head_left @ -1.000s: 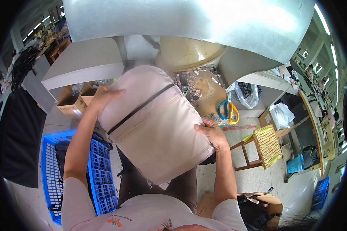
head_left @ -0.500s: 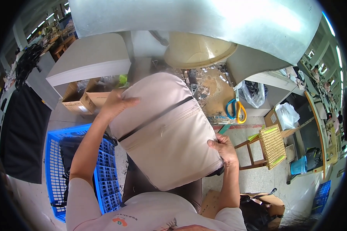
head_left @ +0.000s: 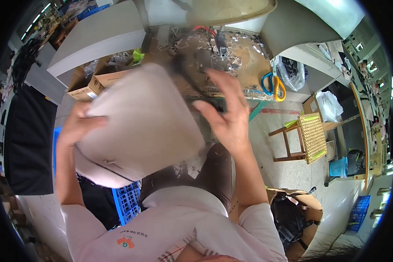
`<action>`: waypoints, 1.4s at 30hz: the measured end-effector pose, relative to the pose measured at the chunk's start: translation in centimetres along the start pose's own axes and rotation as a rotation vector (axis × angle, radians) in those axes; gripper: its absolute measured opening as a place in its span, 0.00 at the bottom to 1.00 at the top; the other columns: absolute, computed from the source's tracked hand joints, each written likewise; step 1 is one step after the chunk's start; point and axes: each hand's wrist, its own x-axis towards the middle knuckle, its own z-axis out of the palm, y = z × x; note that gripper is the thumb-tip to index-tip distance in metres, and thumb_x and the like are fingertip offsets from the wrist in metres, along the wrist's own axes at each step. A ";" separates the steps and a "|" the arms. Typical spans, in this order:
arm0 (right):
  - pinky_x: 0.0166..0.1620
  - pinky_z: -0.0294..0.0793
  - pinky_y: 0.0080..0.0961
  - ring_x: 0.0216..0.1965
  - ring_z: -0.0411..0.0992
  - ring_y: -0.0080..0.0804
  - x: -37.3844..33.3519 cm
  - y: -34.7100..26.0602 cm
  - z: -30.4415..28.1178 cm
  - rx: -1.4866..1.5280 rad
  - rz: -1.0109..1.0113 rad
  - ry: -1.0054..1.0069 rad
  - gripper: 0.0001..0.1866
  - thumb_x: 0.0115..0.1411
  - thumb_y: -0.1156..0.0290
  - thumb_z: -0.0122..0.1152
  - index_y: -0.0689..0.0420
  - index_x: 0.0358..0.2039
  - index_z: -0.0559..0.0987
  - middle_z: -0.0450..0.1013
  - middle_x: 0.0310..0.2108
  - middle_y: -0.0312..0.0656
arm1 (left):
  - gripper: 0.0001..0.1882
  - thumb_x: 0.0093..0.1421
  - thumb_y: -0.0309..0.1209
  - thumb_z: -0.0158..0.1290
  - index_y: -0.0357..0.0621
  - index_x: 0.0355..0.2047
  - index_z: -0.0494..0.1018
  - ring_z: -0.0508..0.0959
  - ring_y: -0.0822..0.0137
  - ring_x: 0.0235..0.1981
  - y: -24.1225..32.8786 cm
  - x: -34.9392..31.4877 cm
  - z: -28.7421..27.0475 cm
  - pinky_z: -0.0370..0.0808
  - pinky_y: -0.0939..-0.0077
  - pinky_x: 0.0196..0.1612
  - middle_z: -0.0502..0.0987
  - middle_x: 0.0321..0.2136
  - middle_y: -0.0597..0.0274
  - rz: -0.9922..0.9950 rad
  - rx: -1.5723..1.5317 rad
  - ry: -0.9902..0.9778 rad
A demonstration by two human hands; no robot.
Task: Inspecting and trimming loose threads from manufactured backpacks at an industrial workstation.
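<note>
A pale beige fabric bag piece (head_left: pixel 139 126), rounded at the corners and blurred by motion, hangs tilted over my lap toward the left. Along its lower part runs a thin dark line with a small pull-like bit on it. My left hand (head_left: pixel 81 124) grips its left edge, thumb on the face and fingers behind. Apart from the piece, my right hand (head_left: pixel 227 115) is raised to its right, thumb and fingers spread. Beyond the piece, near those fingertips, is a blurred black strap-like thing (head_left: pixel 185 74); what it joins I cannot make out.
Ahead is a scrap-strewn brown work board (head_left: pixel 244 65), with blue-and-yellow-handled scissors (head_left: pixel 274 87) at its right edge. A blue plastic basket (head_left: pixel 127 203) stands at my left. To the right are a woven-seat stool (head_left: pixel 312 139) and a carton with black items (head_left: pixel 312 236).
The bag piece has swung left and turned, and its broad dark band no longer shows. My right hand has let go of its right edge and risen. The view has tilted downward.
</note>
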 end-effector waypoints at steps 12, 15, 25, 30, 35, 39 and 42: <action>0.43 0.66 0.21 0.40 0.65 0.22 -16.0 -3.9 6.5 1.205 1.097 -0.619 0.23 0.49 0.71 0.59 0.63 0.46 0.66 0.68 0.40 0.41 | 0.31 0.50 0.41 0.54 0.34 0.49 0.58 0.70 0.62 0.42 -10.3 -5.0 -1.1 0.67 0.69 0.45 0.67 0.44 0.54 0.163 -0.849 0.690; 0.37 0.68 0.18 0.33 0.67 0.18 -13.6 -2.1 4.1 0.999 1.063 -0.434 0.14 0.49 0.74 0.58 0.63 0.38 0.73 0.71 0.33 0.37 | 0.30 0.52 0.40 0.52 0.35 0.49 0.58 0.69 0.61 0.44 -10.2 -3.0 2.0 0.66 0.67 0.47 0.67 0.45 0.55 0.270 -1.047 0.557; 0.25 0.67 0.14 0.21 0.67 0.14 -3.1 6.8 -2.6 0.544 0.843 -0.092 0.09 0.45 0.81 0.58 0.60 0.30 0.77 0.72 0.21 0.30 | 0.24 0.50 0.30 0.54 0.45 0.48 0.62 0.66 0.64 0.48 -10.9 4.2 11.4 0.60 0.64 0.53 0.67 0.46 0.65 0.338 -1.409 0.231; 0.26 0.67 0.13 0.20 0.66 0.13 -2.2 8.7 -3.2 0.443 0.848 -0.141 0.10 0.45 0.81 0.58 0.61 0.31 0.76 0.72 0.22 0.30 | 0.25 0.49 0.28 0.54 0.47 0.48 0.62 0.66 0.65 0.48 -11.5 5.5 13.0 0.60 0.65 0.53 0.68 0.46 0.65 0.277 -1.462 0.227; 0.23 0.63 0.12 0.19 0.62 0.11 -2.1 9.0 -3.3 0.480 0.822 -0.066 0.13 0.45 0.80 0.59 0.60 0.35 0.76 0.70 0.20 0.29 | 0.25 0.49 0.27 0.53 0.47 0.49 0.62 0.65 0.65 0.49 -11.8 5.8 14.2 0.60 0.65 0.54 0.67 0.46 0.65 0.264 -1.448 0.200; 0.25 0.66 0.13 0.20 0.65 0.13 -2.8 9.5 -4.2 0.474 0.843 -0.061 0.13 0.45 0.80 0.59 0.61 0.34 0.76 0.72 0.23 0.31 | 0.25 0.50 0.28 0.53 0.45 0.49 0.61 0.65 0.65 0.50 -12.1 6.1 14.8 0.61 0.65 0.54 0.67 0.47 0.65 0.215 -1.431 0.187; 0.26 0.69 0.14 0.21 0.68 0.16 -2.5 8.4 -4.8 0.483 0.861 -0.065 0.10 0.45 0.80 0.60 0.62 0.31 0.76 0.73 0.24 0.34 | 0.25 0.50 0.29 0.53 0.45 0.49 0.61 0.65 0.65 0.49 -11.9 6.1 15.2 0.61 0.65 0.53 0.67 0.47 0.64 0.235 -1.428 0.162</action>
